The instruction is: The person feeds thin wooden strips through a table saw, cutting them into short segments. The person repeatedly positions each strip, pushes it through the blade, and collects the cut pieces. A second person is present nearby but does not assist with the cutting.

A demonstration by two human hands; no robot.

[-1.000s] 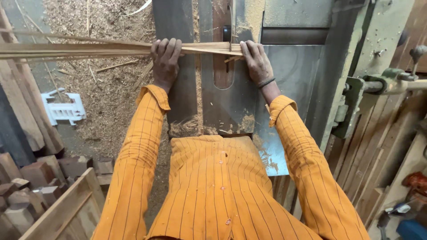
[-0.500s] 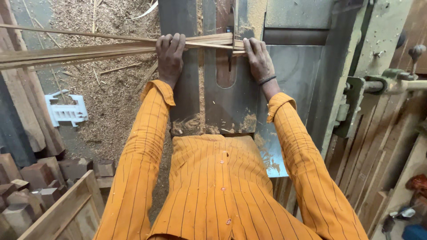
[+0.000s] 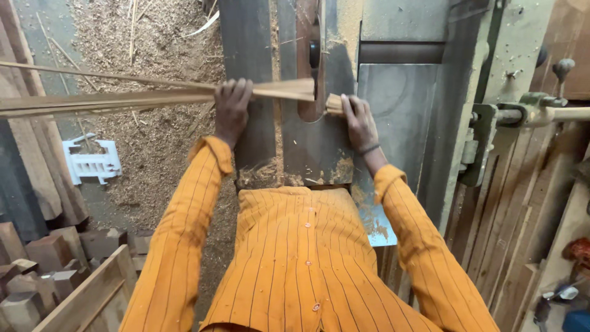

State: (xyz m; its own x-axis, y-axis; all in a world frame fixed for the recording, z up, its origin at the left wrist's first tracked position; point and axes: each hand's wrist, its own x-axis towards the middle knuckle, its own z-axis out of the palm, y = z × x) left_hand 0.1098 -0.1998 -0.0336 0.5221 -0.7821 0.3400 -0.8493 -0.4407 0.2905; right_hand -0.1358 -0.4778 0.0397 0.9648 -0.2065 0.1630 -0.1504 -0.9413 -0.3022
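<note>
Two hands press thin wood strips flat on a saw bench.

There are two hands and one bundle of long thin wood strips (image 3: 153, 98). I cannot count the strips exactly, but at least three fan out on the left side. The left hand (image 3: 232, 110) lies on top of the strips, its grip closed down over them, fingers curled across the far edge. The right hand (image 3: 359, 123) presses on the short end of the strips, its grip flat and together on the wood. The strips lie across the grey metal bench (image 3: 399, 104), under both hands, and run far out to the left over the sawdust (image 3: 153, 154) on the floor. Between the two hands there is one slot (image 3: 310, 61) in the bench. One white plastic piece (image 3: 92, 163) lies on the sawdust. Several wood blocks (image 3: 37, 264) sit at the bottom left.
</note>
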